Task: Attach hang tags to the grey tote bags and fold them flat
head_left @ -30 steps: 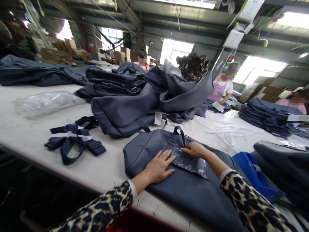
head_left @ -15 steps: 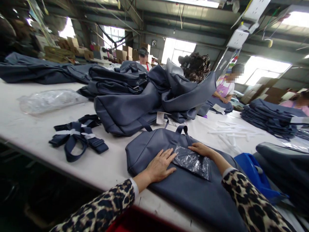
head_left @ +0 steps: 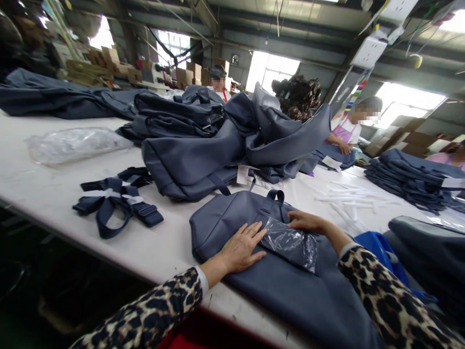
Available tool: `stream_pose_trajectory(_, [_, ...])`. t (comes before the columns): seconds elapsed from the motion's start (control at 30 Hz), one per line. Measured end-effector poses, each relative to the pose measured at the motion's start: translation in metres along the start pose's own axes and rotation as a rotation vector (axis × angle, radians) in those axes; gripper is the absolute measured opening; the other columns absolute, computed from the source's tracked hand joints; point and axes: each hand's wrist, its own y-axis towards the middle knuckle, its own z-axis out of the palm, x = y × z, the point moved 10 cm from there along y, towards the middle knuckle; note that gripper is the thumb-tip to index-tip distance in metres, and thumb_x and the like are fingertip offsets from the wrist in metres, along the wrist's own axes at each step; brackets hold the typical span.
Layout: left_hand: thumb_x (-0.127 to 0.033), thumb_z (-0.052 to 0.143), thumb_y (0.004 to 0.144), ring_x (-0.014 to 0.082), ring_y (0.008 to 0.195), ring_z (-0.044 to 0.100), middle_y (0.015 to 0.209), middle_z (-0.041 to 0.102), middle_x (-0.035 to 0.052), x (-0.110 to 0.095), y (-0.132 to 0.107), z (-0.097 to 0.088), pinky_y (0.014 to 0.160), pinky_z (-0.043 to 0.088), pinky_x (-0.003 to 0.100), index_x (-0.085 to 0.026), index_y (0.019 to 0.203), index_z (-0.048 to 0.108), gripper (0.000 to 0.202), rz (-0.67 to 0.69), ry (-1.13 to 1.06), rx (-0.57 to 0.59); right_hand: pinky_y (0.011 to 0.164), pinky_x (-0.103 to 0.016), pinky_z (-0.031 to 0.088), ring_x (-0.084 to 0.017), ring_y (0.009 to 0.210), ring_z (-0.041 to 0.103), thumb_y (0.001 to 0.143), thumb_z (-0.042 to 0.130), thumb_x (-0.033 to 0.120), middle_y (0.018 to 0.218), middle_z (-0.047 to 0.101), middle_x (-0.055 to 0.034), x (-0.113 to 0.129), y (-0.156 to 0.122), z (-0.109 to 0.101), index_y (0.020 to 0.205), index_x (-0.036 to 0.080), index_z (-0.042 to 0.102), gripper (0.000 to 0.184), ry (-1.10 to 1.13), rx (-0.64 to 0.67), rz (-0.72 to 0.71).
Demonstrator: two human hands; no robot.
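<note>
A dark blue bag (head_left: 290,295) lies flat on the table in front of me, its short handle loop (head_left: 276,196) at the far end. On the bag rests a dark packet in clear, shiny plastic (head_left: 290,243). My left hand (head_left: 242,248) lies flat on the bag, fingers spread, with the fingertips at the packet's left end. My right hand (head_left: 307,223) has its fingers bent and drawn together on the packet's upper edge; the fingertips are partly hidden.
Bundled webbing straps (head_left: 116,201) and a clear plastic bag (head_left: 78,145) lie to the left. More blue bags (head_left: 196,162) are heaped beyond. White strips (head_left: 345,198), a blue plastic object (head_left: 381,252) and stacked bags (head_left: 410,179) are at right. A co-worker (head_left: 350,128) stands across the table.
My right hand's fingers have bent in at the packet's upper edge, where they were straighter before. My left hand stays flat in place. The view has shifted slightly.
</note>
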Motion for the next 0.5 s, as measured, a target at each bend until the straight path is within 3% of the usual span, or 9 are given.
stream_pose_trajectory(0.13, [-0.048, 0.056, 0.093, 0.0249, 0.147, 0.031, 0.159, 0.033, 0.0132, 0.000, 0.000, 0.000, 0.121, 0.026, 0.046, -0.021, 0.151, 0.032, 0.068, -0.004, 0.008, 0.006, 0.058, -0.027, 0.043, -0.013, 0.061, 0.051, 0.065, 0.068, 0.075, 0.063, 0.055, 0.0016, -0.003, -0.007, 0.008, 0.071, 0.018, 0.058, 0.058, 0.090, -0.020, 0.030])
stream_pose_trajectory(0.23, [-0.048, 0.056, 0.094, 0.0254, 0.147, 0.031, 0.159, 0.033, 0.0136, 0.000, 0.001, 0.000, 0.121, 0.026, 0.046, -0.020, 0.151, 0.033, 0.067, -0.005, 0.011, 0.006, 0.074, -0.035, 0.052, -0.021, 0.076, 0.063, 0.073, 0.050, 0.086, 0.082, 0.069, -0.0086, -0.004, -0.013, 0.013, 0.080, 0.017, 0.069, 0.072, 0.136, 0.007, 0.090])
stream_pose_trajectory(0.33, [-0.049, 0.055, 0.094, 0.0256, 0.147, 0.031, 0.159, 0.033, 0.0135, 0.000, 0.001, 0.001, 0.121, 0.026, 0.046, -0.020, 0.151, 0.033, 0.068, 0.000, 0.009, 0.010, 0.088, -0.041, 0.052, -0.026, 0.092, 0.067, 0.076, 0.038, 0.090, 0.097, 0.073, -0.0120, -0.004, -0.016, 0.012, 0.093, 0.017, 0.074, 0.082, 0.125, -0.020, 0.148])
stream_pose_trajectory(0.43, [-0.050, 0.055, 0.094, 0.0253, 0.147, 0.031, 0.159, 0.033, 0.0131, 0.000, 0.000, 0.002, 0.121, 0.026, 0.045, -0.021, 0.151, 0.033, 0.068, 0.007, 0.007, 0.008, 0.090, -0.040, 0.051, -0.026, 0.090, 0.068, 0.073, 0.047, 0.088, 0.094, 0.074, -0.0095, -0.001, -0.014, 0.010, 0.091, 0.018, 0.075, 0.078, 0.078, -0.040, 0.155])
stream_pose_trajectory(0.5, [-0.049, 0.055, 0.094, 0.0250, 0.146, 0.032, 0.158, 0.034, 0.0128, 0.000, 0.000, 0.002, 0.121, 0.026, 0.045, -0.021, 0.150, 0.034, 0.066, 0.007, 0.004, 0.006, 0.082, -0.038, 0.052, -0.024, 0.079, 0.066, 0.070, 0.053, 0.086, 0.079, 0.071, -0.0073, 0.000, -0.008, 0.008, 0.078, 0.018, 0.074, 0.072, 0.040, -0.078, 0.140])
